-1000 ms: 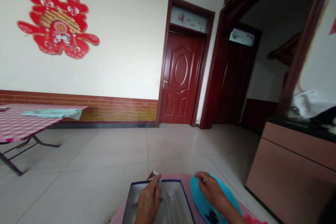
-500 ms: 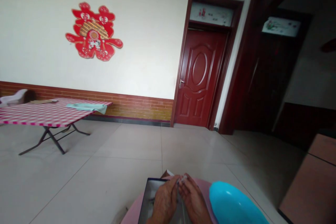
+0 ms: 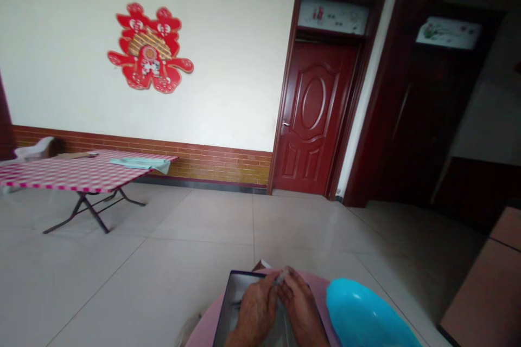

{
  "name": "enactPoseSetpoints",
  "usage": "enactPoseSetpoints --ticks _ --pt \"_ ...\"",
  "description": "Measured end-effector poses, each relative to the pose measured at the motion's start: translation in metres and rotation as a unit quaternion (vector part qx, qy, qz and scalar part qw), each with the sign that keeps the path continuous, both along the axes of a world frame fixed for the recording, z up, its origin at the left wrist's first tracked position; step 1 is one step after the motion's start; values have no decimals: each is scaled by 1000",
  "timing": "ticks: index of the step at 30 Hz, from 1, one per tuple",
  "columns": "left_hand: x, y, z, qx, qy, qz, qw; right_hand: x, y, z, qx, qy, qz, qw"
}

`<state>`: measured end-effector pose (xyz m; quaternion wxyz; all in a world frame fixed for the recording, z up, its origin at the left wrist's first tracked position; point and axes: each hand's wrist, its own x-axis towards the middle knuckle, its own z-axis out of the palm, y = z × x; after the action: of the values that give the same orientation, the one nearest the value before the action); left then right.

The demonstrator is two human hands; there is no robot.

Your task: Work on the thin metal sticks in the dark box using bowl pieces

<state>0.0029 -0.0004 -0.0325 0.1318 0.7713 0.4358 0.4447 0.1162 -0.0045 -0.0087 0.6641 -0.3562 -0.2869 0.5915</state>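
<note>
Over an open box (image 3: pixel 229 303) with a pale inside and dark rim, my two hands meet at the fingertips. My left hand (image 3: pixel 257 306) is closed, its thumb and fingers pinching a small, clear, whitish piece (image 3: pixel 281 276) whose kind is too blurred to tell. My right hand (image 3: pixel 299 303) is closed on the same piece from the other side, fingers curled. Some small dark items (image 3: pixel 237 305) lie in the box, partly covered by my left hand. The box rests on a pink round surface (image 3: pixel 207 317).
A bright blue basin (image 3: pixel 366 312) stands right of the box on the pink surface. Behind the box a small carton corner (image 3: pixel 260 265) sticks out. Farther left is a folding table (image 3: pixel 81 173) with a checked cover and a green cloth (image 3: pixel 142 164). A pinkish cabinet (image 3: pixel 484 282) stands at right.
The view has turned slightly left, so the room appears shifted right. My hands stay together over the box, with the fingertips still on the small clear piece.
</note>
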Motion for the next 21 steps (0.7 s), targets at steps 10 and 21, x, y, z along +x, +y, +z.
enactPoseSetpoints --ticks 10,21 --pt "-4 -1 9 -54 -73 6 996 1 0 1 -2 -59 26 998" --pt "6 -4 27 -386 -300 -95 867 7 -3 14 -19 -3 84 996"
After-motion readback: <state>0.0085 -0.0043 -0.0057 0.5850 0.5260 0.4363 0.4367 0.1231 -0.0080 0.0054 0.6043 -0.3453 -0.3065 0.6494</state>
